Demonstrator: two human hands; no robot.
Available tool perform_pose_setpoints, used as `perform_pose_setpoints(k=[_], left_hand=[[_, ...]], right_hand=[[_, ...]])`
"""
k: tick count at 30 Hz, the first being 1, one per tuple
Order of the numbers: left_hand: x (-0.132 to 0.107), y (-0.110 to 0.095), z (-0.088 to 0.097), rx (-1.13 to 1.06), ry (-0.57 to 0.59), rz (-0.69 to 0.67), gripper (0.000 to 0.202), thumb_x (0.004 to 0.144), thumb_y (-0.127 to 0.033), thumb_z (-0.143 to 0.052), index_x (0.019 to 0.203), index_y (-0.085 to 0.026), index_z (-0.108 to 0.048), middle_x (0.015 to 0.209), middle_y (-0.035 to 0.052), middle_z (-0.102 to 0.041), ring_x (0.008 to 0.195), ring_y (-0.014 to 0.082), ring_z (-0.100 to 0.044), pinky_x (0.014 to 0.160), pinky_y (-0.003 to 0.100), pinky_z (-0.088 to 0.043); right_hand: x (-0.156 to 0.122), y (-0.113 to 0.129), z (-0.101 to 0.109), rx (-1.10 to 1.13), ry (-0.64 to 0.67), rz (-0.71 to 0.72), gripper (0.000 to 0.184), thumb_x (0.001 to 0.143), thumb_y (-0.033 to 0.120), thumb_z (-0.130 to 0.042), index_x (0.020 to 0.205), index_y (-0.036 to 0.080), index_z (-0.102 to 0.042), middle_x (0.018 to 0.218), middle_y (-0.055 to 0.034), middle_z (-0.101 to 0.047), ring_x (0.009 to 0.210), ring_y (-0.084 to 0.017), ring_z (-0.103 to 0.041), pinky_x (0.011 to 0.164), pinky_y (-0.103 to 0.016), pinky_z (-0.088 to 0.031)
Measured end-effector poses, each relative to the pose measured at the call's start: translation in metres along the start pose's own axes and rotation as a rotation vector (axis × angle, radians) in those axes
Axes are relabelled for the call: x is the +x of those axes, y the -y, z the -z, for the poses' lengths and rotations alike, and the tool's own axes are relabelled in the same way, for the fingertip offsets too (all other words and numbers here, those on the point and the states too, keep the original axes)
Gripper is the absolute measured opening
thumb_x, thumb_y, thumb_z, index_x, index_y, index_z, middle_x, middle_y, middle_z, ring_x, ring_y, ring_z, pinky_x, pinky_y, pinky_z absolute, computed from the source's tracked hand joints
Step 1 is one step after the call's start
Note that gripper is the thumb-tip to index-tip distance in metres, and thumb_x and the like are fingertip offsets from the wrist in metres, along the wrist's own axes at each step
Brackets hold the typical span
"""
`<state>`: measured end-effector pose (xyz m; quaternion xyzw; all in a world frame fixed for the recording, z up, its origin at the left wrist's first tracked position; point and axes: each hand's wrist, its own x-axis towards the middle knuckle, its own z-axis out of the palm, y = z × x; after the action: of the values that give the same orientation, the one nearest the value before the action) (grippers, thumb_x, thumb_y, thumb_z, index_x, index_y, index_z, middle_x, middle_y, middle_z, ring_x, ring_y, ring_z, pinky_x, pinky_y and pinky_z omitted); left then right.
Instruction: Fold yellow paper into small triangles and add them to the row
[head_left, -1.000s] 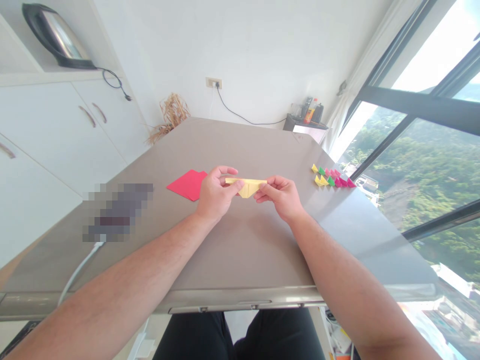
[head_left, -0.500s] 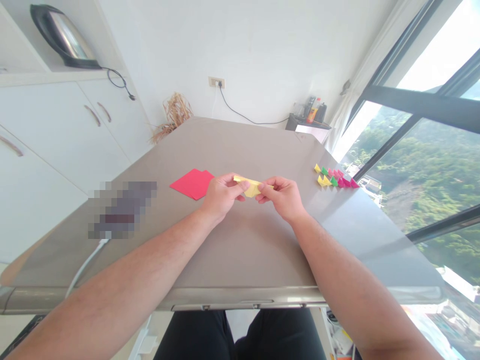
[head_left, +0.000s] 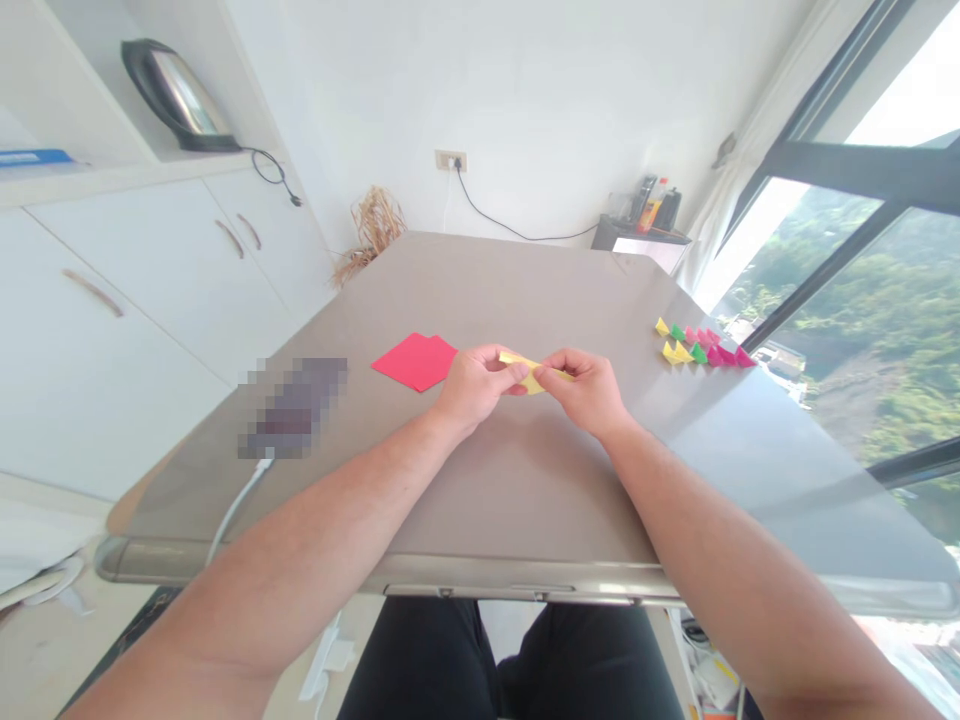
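A folded piece of yellow paper (head_left: 533, 384) is held between both hands above the middle of the table. My left hand (head_left: 480, 383) pinches its left part, the thumb lying across the front. On the other side, my right hand (head_left: 583, 388) grips the right part between thumb and fingers. The two thumbs nearly meet at the centre, so much of the paper is hidden. Just left of my left hand, red paper sheets (head_left: 412, 362) lie flat on the table, partly overlapping.
Small folded paper shapes (head_left: 697, 352) in yellow, green, pink and magenta stand in two rows on the right. A blurred-out dark object (head_left: 294, 405) with a white cable (head_left: 238, 503) lies on the left of the grey table (head_left: 510, 290). A window (head_left: 817, 270) borders the right side.
My thumbs have come closer together over the yellow paper, and less of it shows between them. The whole view has swung left, so everything appears further right.
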<state>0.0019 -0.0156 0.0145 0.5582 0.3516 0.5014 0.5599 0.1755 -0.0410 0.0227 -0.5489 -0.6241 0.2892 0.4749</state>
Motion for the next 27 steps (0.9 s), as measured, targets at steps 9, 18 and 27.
perform_pose_setpoints(k=[9, 18, 27], left_hand=[[-0.0009, -0.0023, -0.0012, -0.096, -0.038, 0.058, 0.028, 0.072, -0.036, -0.084, 0.081, -0.015, -0.068, 0.084, 0.0057, -0.075, 0.079, 0.019, -0.073, 0.077, 0.037, -0.062], [-0.0012, -0.0033, 0.0003, -0.104, -0.043, 0.064, 0.022, 0.077, -0.035, -0.077, 0.081, -0.017, -0.065, 0.087, 0.0048, -0.074, 0.079, 0.0198, -0.073, 0.073, 0.037, -0.062], [-0.0029, -0.0046, -0.004, -0.069, -0.1, 0.024, 0.017, 0.078, -0.034, -0.072, 0.08, -0.018, -0.064, 0.08, 0.0033, -0.072, 0.071, 0.0185, -0.071, 0.061, 0.031, -0.059]], right_hand=[[-0.0001, -0.0019, -0.003, 0.011, -0.022, 0.023, 0.018, 0.076, 0.038, -0.07, 0.071, 0.021, -0.07, 0.066, 0.0016, -0.061, 0.059, -0.012, -0.047, 0.055, -0.027, -0.036], [0.0013, -0.0012, -0.0027, 0.092, 0.003, -0.002, 0.013, 0.075, 0.034, -0.07, 0.07, 0.022, -0.07, 0.068, 0.0012, -0.064, 0.063, -0.014, -0.052, 0.06, -0.029, -0.04], [0.0004, 0.0013, -0.0033, 0.125, 0.024, 0.002, 0.011, 0.075, 0.031, -0.069, 0.068, 0.022, -0.067, 0.067, 0.002, -0.061, 0.062, -0.013, -0.049, 0.058, -0.028, -0.038]])
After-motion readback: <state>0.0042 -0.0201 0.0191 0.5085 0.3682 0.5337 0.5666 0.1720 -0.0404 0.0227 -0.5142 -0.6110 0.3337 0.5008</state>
